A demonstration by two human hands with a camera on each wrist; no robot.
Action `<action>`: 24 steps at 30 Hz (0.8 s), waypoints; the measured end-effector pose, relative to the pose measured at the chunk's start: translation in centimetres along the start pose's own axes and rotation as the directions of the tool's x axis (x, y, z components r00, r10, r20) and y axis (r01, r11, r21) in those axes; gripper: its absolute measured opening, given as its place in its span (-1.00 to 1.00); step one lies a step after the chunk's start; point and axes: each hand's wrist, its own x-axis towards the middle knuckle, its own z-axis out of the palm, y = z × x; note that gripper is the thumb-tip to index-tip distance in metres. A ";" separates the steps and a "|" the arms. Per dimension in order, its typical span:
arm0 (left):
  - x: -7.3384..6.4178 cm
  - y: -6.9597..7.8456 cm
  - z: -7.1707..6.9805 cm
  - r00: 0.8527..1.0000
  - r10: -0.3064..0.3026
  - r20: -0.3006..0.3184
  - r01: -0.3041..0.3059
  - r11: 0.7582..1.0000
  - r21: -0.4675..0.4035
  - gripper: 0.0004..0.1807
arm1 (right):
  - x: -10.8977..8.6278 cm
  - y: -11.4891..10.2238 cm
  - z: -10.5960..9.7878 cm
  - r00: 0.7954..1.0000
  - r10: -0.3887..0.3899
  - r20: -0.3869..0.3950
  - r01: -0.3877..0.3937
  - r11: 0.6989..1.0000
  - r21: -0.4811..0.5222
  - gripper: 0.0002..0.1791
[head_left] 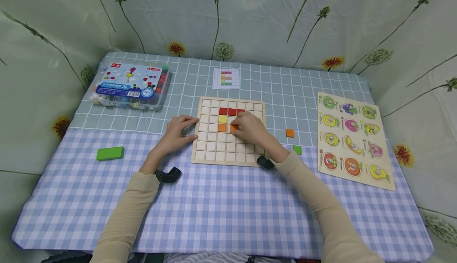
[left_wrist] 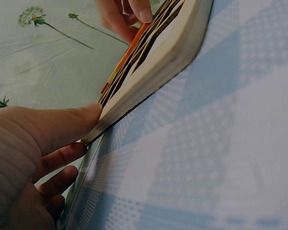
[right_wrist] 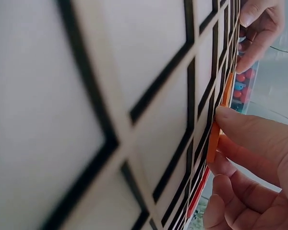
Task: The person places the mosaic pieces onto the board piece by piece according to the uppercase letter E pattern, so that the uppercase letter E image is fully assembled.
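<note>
1. Wooden grid board: lies mid-table. The right hand and forearm hide several cells on its right side; the black wrist camera covers part of its near right corner.
2. Held orange tile: positioned at the grid, just right of the placed orange tile. Fingers cover part of it; whether it is seated in a cell cannot be told.
3. Three red tiles: form one row beyond the yellow tile. The right hand partly covers the rightmost.
4. Left wrist view: tiles appear edge-on only; the right hand is cut off at the upper frame edge.
5. Right wrist view: the nearest cells are blurred.
6. Right hand pose: thumb and fingertips pinch the tile; the other fingers curl toward the palm.
7. Left hand pose: fingers loosely extended and spread, holding nothing; thumb and fingertip touch the board's left edge.
8. Sleeves: both are cut off by the lower frame edge.
9. Spare orange tile and green tile: lie right of the board.
10. Pattern card: lies beyond the board, bearing an E in coloured squares.
</note>
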 end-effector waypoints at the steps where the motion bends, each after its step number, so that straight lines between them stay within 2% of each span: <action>1: 0.0 0.0 0.0 1.000 0.001 -0.001 -0.001 1.000 -0.002 -0.41 | 0.1 0.0 0.0 1.000 0.003 0.005 -0.003 1.000 -0.004 -0.72; 9: 0.1 0.0 0.1 1.000 0.008 -0.006 -0.008 1.000 -0.009 -0.41 | 0.5 -0.4 0.1 1.000 0.003 0.016 -0.003 1.000 0.005 -0.73; 15: 0.1 0.0 0.1 1.000 0.018 -0.013 -0.018 1.000 -0.002 -0.42 | -0.2 0.3 -0.2 0.999 -0.011 -0.042 0.012 1.000 0.004 -0.77; 24: 0.0 -0.1 0.1 1.000 0.005 -0.004 -0.005 1.000 -0.011 -0.41 | -2.2 2.3 -1.3 0.994 0.077 -0.074 -0.074 0.997 0.036 -0.69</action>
